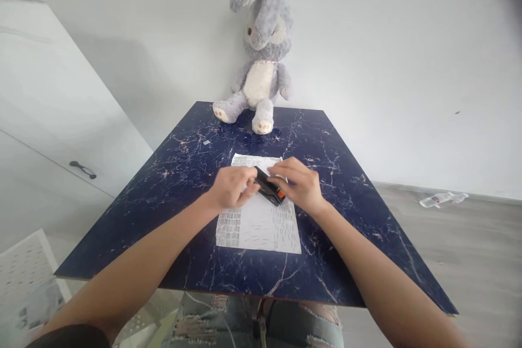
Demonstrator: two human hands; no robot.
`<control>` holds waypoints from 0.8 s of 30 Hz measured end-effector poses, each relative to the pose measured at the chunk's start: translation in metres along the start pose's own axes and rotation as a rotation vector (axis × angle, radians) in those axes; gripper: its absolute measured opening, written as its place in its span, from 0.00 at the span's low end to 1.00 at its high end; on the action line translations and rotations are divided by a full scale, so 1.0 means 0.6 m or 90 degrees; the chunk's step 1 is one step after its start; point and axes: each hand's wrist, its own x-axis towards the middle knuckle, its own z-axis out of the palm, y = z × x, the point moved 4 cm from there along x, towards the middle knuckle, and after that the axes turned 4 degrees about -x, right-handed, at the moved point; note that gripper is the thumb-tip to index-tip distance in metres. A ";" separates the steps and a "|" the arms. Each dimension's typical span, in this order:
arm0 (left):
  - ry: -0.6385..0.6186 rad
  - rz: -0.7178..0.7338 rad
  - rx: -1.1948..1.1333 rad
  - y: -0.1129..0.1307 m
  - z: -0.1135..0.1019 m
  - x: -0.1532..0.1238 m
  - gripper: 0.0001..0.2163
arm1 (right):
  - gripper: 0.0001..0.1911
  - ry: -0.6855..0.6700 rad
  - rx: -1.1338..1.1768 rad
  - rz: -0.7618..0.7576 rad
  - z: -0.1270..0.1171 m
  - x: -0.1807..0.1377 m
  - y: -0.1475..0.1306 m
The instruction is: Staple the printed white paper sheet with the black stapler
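A black stapler (pixel 269 187) with an orange end lies across a white printed sheet of paper (pixel 261 223) in the middle of the dark blue marbled table (pixel 171 185). My left hand (pixel 230 186) is curled around the stapler's left end. Closed over its right, orange end is my right hand (pixel 299 185), fingers bent down on top. Both hands rest on the upper half of the sheet. The paper's top edge shows just beyond the fingers.
A grey and white plush rabbit (pixel 261 54) sits at the table's far edge against the white wall. A white cabinet (pixel 53 119) with a dark handle stands left. A clear plastic bottle (pixel 442 199) lies on the grey floor at right.
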 end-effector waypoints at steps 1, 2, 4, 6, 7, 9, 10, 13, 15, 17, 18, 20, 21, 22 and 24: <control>0.014 -0.024 0.059 -0.026 -0.013 -0.004 0.12 | 0.09 0.006 -0.023 0.066 -0.008 -0.001 0.028; 0.009 -0.103 0.136 -0.061 -0.025 -0.010 0.13 | 0.07 0.012 -0.052 0.144 -0.018 -0.006 0.061; -0.012 -0.309 0.257 -0.139 -0.050 -0.031 0.14 | 0.06 0.003 -0.110 0.316 -0.040 -0.027 0.136; -0.066 -0.462 0.322 -0.207 -0.063 -0.059 0.18 | 0.08 -0.035 -0.171 0.455 -0.059 -0.057 0.205; -0.112 -0.541 0.345 -0.235 -0.064 -0.075 0.21 | 0.08 -0.044 -0.184 0.513 -0.068 -0.072 0.233; -0.233 -0.642 0.336 -0.271 -0.056 -0.102 0.25 | 0.11 -0.040 -0.199 0.591 -0.079 -0.095 0.271; -0.260 -0.653 0.332 -0.278 -0.053 -0.109 0.25 | 0.12 -0.037 -0.211 0.604 -0.081 -0.101 0.280; -0.242 -0.624 0.325 -0.271 -0.051 -0.114 0.20 | 0.12 -0.041 -0.235 0.598 -0.079 -0.102 0.282; -0.198 -0.601 0.329 -0.256 -0.056 -0.112 0.15 | 0.11 -0.044 -0.237 0.595 -0.075 -0.098 0.273; -0.129 -0.588 0.358 -0.244 -0.066 -0.108 0.12 | 0.11 -0.028 -0.234 0.599 -0.074 -0.095 0.267; -0.093 -0.582 0.372 -0.241 -0.071 -0.107 0.12 | 0.11 -0.012 -0.232 0.603 -0.075 -0.096 0.265; -0.043 -0.578 0.386 -0.245 -0.077 -0.103 0.13 | 0.10 0.024 -0.225 0.612 -0.079 -0.099 0.266; -0.037 -0.586 0.383 -0.252 -0.079 -0.101 0.14 | 0.09 0.040 -0.223 0.618 -0.081 -0.101 0.268; -0.039 -0.597 0.377 -0.262 -0.079 -0.099 0.15 | 0.08 0.052 -0.221 0.622 -0.083 -0.104 0.270; -0.059 -0.619 0.360 -0.285 -0.077 -0.093 0.18 | 0.06 0.063 -0.218 0.626 -0.086 -0.107 0.277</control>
